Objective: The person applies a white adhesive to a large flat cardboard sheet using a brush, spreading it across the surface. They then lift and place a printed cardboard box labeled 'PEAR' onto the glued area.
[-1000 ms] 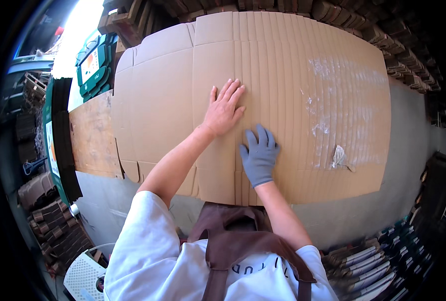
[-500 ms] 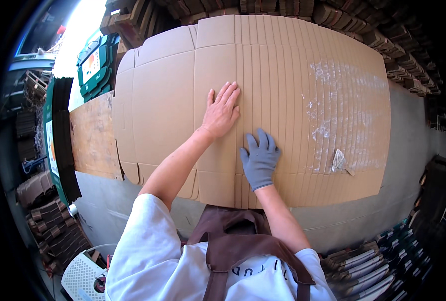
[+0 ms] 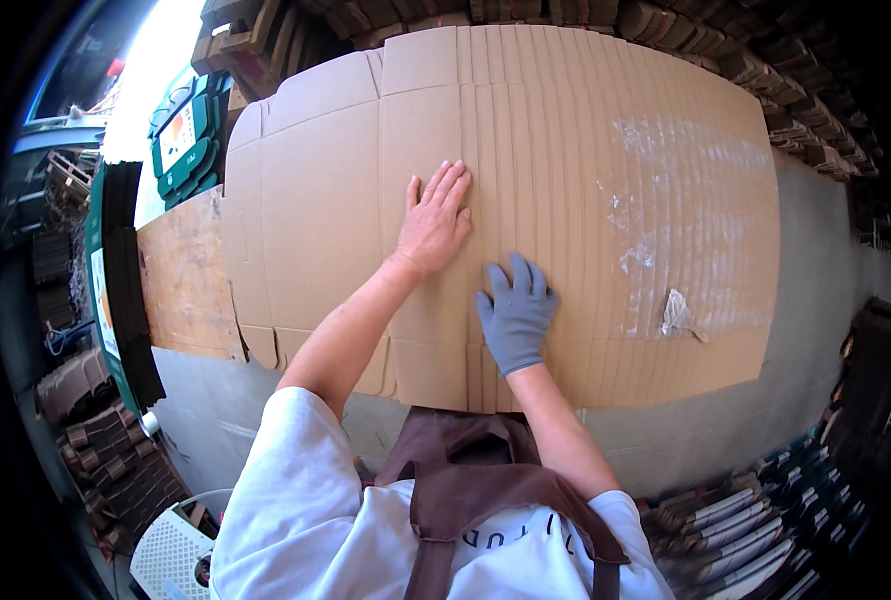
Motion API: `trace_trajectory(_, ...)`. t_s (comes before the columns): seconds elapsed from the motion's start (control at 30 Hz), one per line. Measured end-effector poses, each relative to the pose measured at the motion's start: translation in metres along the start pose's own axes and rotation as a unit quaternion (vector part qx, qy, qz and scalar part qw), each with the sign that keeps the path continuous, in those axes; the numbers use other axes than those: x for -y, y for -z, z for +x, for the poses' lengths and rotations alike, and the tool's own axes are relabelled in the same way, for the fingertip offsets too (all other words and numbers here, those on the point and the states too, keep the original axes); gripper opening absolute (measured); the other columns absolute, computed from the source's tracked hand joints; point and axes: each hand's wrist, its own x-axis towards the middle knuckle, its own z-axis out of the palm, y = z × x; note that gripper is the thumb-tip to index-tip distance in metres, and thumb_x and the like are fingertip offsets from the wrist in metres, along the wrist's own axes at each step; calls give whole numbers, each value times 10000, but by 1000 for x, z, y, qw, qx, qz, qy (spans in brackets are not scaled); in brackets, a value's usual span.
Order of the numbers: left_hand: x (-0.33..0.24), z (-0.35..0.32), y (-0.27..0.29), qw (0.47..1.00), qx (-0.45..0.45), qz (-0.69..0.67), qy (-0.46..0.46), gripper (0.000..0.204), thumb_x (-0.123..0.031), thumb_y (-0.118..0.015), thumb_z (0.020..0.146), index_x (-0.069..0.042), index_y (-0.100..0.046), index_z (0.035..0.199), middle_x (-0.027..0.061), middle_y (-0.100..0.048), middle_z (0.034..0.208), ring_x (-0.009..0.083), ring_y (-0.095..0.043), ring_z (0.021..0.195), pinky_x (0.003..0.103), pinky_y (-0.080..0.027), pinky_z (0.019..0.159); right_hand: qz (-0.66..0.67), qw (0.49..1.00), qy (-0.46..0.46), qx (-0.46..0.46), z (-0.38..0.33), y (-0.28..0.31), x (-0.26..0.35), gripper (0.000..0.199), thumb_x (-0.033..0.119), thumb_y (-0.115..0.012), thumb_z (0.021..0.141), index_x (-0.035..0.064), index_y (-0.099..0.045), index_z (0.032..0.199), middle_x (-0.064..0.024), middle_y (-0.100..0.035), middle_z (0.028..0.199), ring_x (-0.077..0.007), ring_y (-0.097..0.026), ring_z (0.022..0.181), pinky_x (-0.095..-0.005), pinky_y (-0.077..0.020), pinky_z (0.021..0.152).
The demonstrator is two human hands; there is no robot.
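My left hand bare, spread flat on cardboard sheet; gloved right hand flat nearer me, both pinning overlapped flattened boxes against sliding

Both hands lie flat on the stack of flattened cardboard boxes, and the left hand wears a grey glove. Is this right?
Not quite. In the head view the grey glove is on the right hand; the left hand is bare. Both lie flat on the stack of flattened cardboard boxes.
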Motion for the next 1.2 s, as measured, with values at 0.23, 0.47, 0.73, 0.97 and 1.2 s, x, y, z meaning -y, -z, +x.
trace_trajectory(0.23,-9,-3,-4,999,-21,24,40,526,-237,-536,922,-90,-425,1414,60,-369,1525,230,-295,1439,543,-196,1155,5,1000,0,4,1,1,0,475,336,-737,754,213,-620,1197,-71,-465,1374,-285,-406,1254,-510,-373,903)
trace_trajectory(0.47,-9,-6,-6,998,-44,13,41,512,-238,-564,906,-102,-452,1386,55,-402,1486,237,-318,1415,546,-223,1133,14,1000,1,1,1,-1,0,474,344,-738,750,219,-622,1192,-69,-474,1367,-282,-412,1249,-512,-376,892)
trace_trajectory(0.73,-8,-6,-7,998,-39,20,44,495,-214,-566,904,-118,-462,1378,45,-396,1491,238,-315,1417,550,-207,1149,1,1000,4,-1,1,1,-1,467,342,-735,758,217,-600,1187,-58,-480,1345,-263,-420,1239,-490,-394,877)
trace_trajectory(0.97,-5,-7,-10,997,-39,25,56,491,-214,-556,912,-137,-459,1388,37,-380,1510,233,-304,1427,550,-208,1153,29,999,26,0,1,7,-2,452,334,-716,792,199,-587,1203,-70,-472,1355,-267,-424,1238,-482,-402,893)
trace_trajectory(1.2,-8,-3,-23,997,-43,6,59,492,-224,-533,923,-146,-456,1402,33,-386,1514,233,-300,1434,553,-196,1158,248,956,-138,-77,-38,63,-79,244,218,-657,884,123,-651,1109,-106,-643,1045,-272,-620,930,-398,-495,789)
